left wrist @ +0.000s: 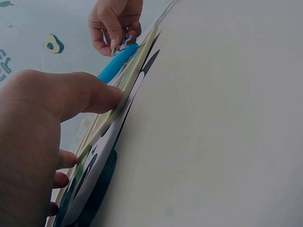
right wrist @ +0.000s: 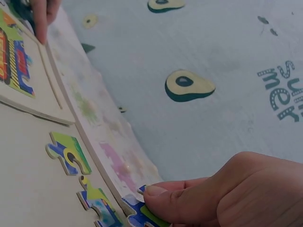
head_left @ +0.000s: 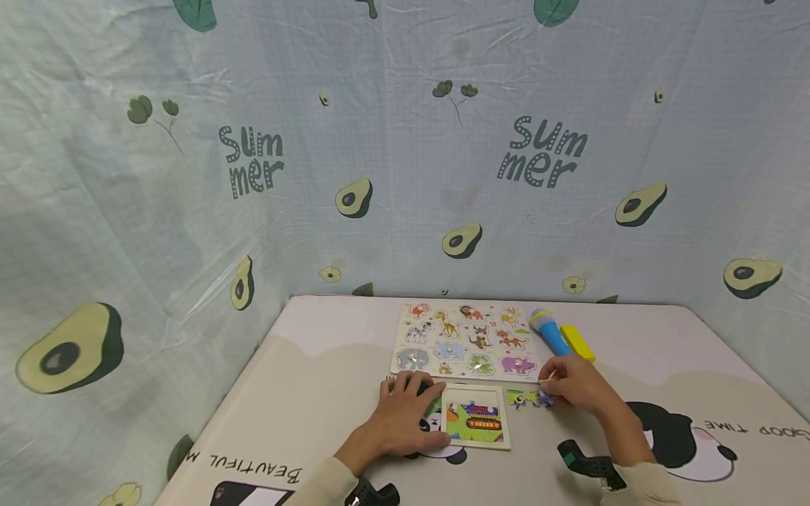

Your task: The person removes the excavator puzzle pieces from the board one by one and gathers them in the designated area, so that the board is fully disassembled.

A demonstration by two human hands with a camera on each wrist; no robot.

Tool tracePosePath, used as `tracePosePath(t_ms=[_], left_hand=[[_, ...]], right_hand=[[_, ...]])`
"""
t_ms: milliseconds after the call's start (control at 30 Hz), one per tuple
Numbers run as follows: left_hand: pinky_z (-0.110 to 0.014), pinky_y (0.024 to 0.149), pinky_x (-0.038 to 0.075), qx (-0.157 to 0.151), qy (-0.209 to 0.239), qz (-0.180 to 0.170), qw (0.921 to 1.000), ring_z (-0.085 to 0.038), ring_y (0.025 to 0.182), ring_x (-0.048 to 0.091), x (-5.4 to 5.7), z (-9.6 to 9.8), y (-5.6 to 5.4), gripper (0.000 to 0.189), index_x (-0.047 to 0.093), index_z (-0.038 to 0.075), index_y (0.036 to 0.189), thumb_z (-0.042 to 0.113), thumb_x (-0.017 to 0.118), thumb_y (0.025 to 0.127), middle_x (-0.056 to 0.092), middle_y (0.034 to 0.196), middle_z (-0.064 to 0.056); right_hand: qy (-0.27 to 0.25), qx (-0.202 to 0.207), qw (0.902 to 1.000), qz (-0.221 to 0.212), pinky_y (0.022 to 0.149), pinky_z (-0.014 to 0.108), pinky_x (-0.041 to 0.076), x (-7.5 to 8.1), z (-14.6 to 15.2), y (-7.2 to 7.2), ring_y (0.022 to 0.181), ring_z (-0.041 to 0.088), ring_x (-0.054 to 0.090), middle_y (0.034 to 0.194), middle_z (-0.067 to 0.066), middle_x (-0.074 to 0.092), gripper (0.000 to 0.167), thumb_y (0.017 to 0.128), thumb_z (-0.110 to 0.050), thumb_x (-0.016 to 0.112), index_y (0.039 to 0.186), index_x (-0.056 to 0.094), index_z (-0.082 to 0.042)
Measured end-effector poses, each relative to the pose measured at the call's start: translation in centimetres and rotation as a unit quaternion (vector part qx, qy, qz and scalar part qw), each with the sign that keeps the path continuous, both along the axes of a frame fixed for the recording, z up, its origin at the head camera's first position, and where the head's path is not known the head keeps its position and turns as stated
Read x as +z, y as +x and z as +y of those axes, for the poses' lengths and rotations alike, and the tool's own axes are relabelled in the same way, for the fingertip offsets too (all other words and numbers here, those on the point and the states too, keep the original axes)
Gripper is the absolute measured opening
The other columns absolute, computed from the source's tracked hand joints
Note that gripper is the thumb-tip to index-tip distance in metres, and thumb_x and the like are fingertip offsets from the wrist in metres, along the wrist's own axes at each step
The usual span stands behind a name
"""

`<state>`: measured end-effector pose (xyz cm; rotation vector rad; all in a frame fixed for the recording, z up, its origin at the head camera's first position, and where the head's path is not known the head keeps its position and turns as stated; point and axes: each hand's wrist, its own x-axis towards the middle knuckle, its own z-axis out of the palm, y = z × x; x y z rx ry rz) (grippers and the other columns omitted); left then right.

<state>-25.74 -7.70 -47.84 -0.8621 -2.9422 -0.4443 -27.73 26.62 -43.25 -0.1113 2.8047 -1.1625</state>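
A square wooden puzzle tray (head_left: pixel 508 424) lies on the table with a partly filled picture (head_left: pixel 476 420) of joined pieces. My left hand (head_left: pixel 405 414) spreads over its left side, thumb and fingertip resting on the frame near two corners. In the left wrist view, the thumb (left wrist: pixel 104 98) lies along the tray's edge. To the right, my right hand (head_left: pixel 574 383) pinches a blue and green jigsaw piece (right wrist: pixel 137 213) between thumb and fingers, partly hidden by them. Loose jigsaw pieces (right wrist: pixel 71 153) lie between the tray and this hand.
Behind the tray lies a white animal board (head_left: pixel 465 341) with several animal shapes. A blue toy microphone (head_left: pixel 552 333) and a yellow block (head_left: pixel 577 343) lie to its right. The table (head_left: pixel 329 379) has printed pandas and lettering; a curtain (head_left: pixel 405 140) with avocados hangs behind.
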Motion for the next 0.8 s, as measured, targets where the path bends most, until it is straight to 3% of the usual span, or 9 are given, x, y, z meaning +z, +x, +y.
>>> tracePosePath(t_ms=[367,800], left_hand=[[-0.052,0.096,0.029,-0.004,0.001,-0.001,1.0,-0.027,0.129,0.033,0.0,-0.1,-0.1,0.085,0.047,0.029,0.153,0.072,0.056,0.08,0.042,0.14,0.002],[-0.052,0.096,0.029,-0.007,0.002,-0.005,1.0,-0.028,0.131,0.033,0.2,-0.1,0.0,0.086,0.046,0.028,0.154,0.072,0.056,0.08,0.042,0.141,0.001]], right_hand=[[0.02,-0.017,0.9994,-0.021,0.063,0.033,0.046,-0.6,2.4,-0.2,0.071,0.021,0.054,0.081,0.007,0.058,0.016,0.09,-0.013,0.074,0.099,0.069,0.0],[0.041,-0.042,0.9982,-0.009,0.067,0.034,0.043,-1.1,2.6,-0.1,0.079,0.023,0.053,0.082,0.006,0.061,0.012,0.086,-0.01,0.077,0.093,0.074,-0.001]])
